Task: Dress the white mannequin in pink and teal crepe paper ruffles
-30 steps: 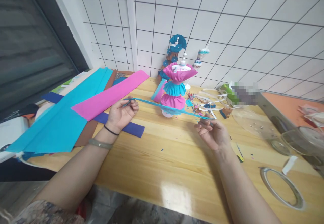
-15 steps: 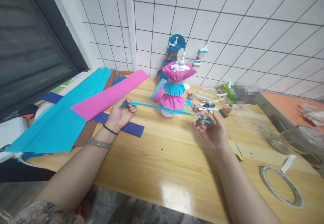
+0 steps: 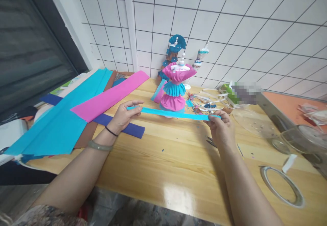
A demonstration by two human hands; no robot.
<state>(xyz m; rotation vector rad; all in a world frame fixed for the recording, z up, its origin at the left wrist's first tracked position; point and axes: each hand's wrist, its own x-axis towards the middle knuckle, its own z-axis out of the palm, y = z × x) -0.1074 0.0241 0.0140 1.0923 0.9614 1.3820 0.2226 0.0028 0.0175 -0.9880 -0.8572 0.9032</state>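
Note:
A narrow blue crepe paper strip (image 3: 176, 114) stretches taut between my hands above the wooden table. My left hand (image 3: 126, 114) pinches one end between thumb and fingers. At the other end, my right hand (image 3: 221, 127) grips the strip with thumb and fingertips. Just behind the strip stands a small mannequin (image 3: 181, 66) in a pink and blue ruffled paper dress (image 3: 174, 89); the strip covers part of its base. Left of my left hand lie a folded pink crepe paper piece (image 3: 109, 96) and a wide blue crepe sheet (image 3: 56, 117).
A dark blue paper strip (image 3: 135, 130) and brown paper (image 3: 88, 135) lie under the sheets. Behind are another mannequin in dark blue paper (image 3: 176, 43) and a slim stand (image 3: 200, 57). Paper scraps, white ribbon (image 3: 217, 94), scissors (image 3: 211, 142), and a tape roll (image 3: 282, 186) are at right.
The strip was edge-on and slightly twisted; now its flat face shows. My right hand has turned over, palm down, and moved slightly right. Scissors now show beside it.

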